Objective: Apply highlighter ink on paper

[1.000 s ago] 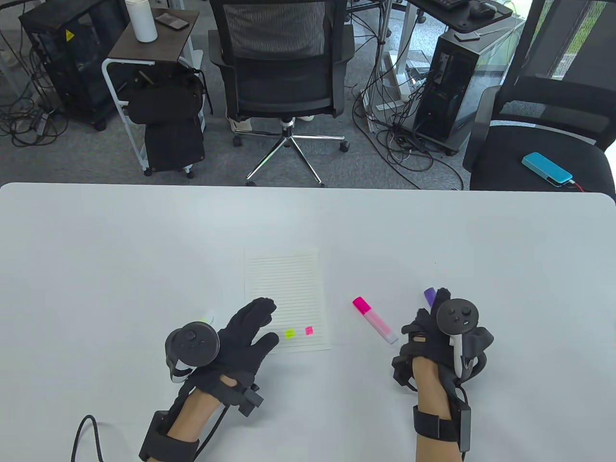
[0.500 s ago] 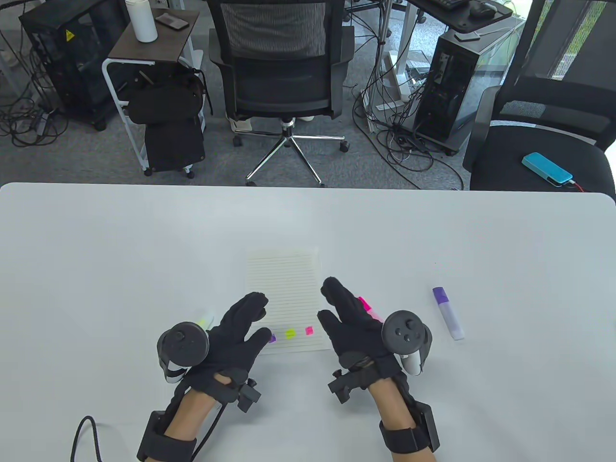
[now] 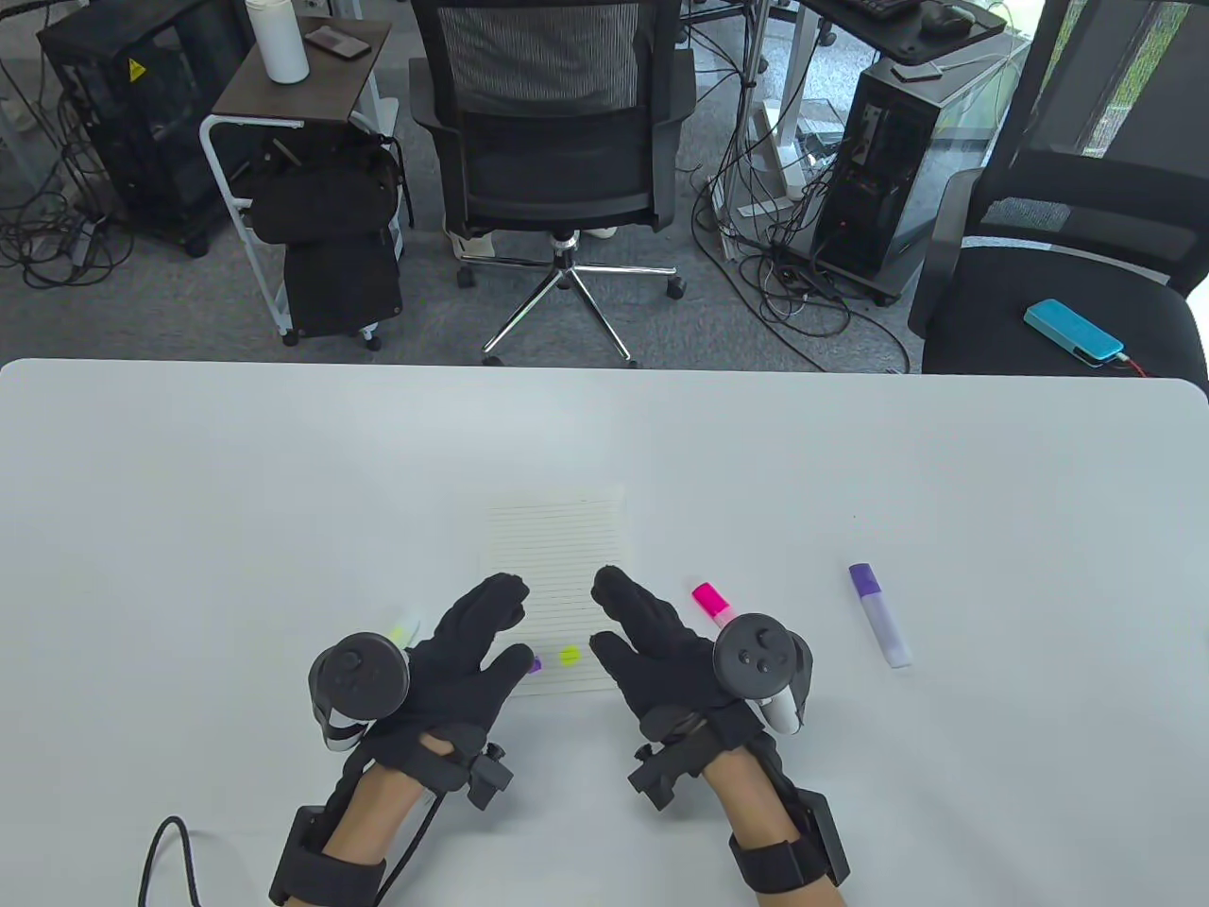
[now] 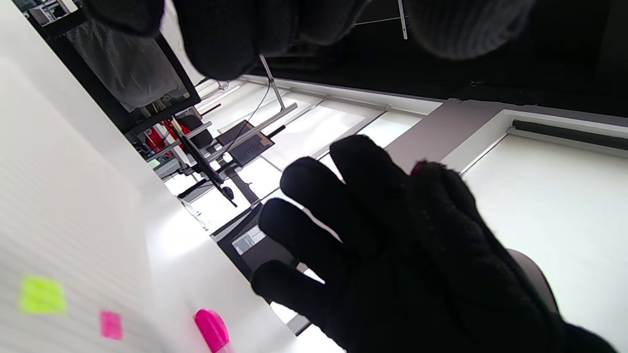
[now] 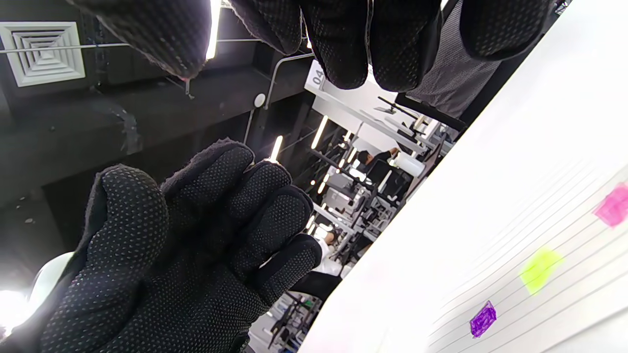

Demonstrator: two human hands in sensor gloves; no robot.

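Note:
A lined paper (image 3: 557, 557) lies on the white table (image 3: 189, 472). Near its bottom edge it bears a purple mark (image 3: 535, 664) and a yellow mark (image 3: 569, 654). A pink mark (image 5: 613, 206) shows in the wrist views. My left hand (image 3: 472, 642) and right hand (image 3: 652, 642) stand open over the paper's lower corners, palms facing each other, holding nothing. A capped pink highlighter (image 3: 710, 601) lies just right of the right hand. Further right lies a purple highlighter (image 3: 878, 614). A yellow-green highlighter (image 3: 406, 625) peeks out beside the left tracker.
Beyond the table's far edge stand an office chair (image 3: 557, 123), a small side table with a white bottle (image 3: 281, 40), and computer towers among cables. At the right, a second chair carries a blue device (image 3: 1075, 333).
My right hand left the purple highlighter lying at the right and moved left to the paper, now hiding the pink mark in the table view. The left hand shifted only slightly.

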